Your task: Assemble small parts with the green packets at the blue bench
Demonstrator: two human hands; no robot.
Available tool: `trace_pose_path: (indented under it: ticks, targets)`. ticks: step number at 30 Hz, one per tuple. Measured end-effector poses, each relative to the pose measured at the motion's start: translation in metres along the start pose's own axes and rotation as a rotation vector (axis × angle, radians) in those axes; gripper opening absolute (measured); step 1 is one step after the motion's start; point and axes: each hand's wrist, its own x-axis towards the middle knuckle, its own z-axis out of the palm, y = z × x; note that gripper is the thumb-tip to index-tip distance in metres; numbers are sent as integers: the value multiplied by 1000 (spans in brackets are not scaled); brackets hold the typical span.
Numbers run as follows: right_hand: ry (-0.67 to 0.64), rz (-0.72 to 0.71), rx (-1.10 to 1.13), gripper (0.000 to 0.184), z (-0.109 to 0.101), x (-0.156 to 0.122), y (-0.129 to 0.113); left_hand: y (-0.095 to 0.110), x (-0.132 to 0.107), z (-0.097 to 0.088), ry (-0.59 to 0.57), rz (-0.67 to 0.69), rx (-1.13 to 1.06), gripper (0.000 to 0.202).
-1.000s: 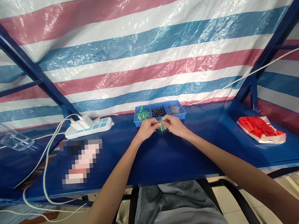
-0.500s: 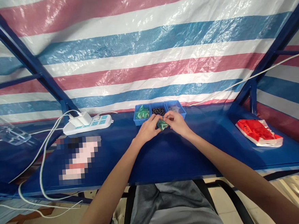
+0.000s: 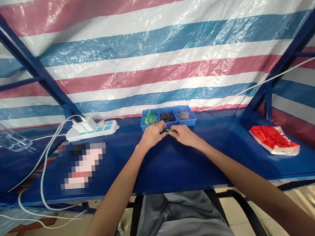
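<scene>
My left hand [image 3: 153,134] and my right hand [image 3: 185,134] meet over the blue table, fingers closed on a small flat green piece [image 3: 170,130]. It is seen edge-on between the fingertips, with something dark along it; its kind is too small to make out. Just beyond the hands stand three joined blue bins. Green pieces [image 3: 150,119] lie in the left bin, small black parts [image 3: 166,116] in the middle one, and clear plastic-looking bits [image 3: 183,115] in the right one.
A white power strip [image 3: 93,131] with plugged-in chargers lies at the left, its cables [image 3: 46,165] looping over the table edge. A blurred-out item [image 3: 84,166] is in front of it. At the right rests a red and white packet [image 3: 274,140]. Striped sheeting hangs behind.
The green piece has turned from showing its face to nearly edge-on. My right hand has come down from the bins, uncovering the right bin, and now grips the piece's right end.
</scene>
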Motion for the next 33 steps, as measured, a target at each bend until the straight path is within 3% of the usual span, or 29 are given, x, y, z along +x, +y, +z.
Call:
trace_pose_path:
  ticks: [5,11,14,18,22,28,31,33]
  targets:
    - [151,10,14,37,2,4,1,11,3,-4,78,-5,-213,21]
    - [283,-50,130,42,-3,2,-8,22,1,-2,-41,83,-205,29]
    - [275,-73,180,41,-4,1,-10,21,0,2,-39,83,-112,27]
    - [236,-73,205,43,-7,0,-12,17,-1,5,-41,92,10,9]
    - [146,-80,154,44,-8,-1,-12,15,-2,3,-95,68,63,10]
    - [160,-57,99,30,-4,0,-10,13,-2,0,-76,2,7,50]
    - [109,42,275,24,-4,1,-8,12,-2,0,-36,16,-61,69]
    - [65,115,435,21,-5,2,-8,11,-2,0,-2,46,-74,71]
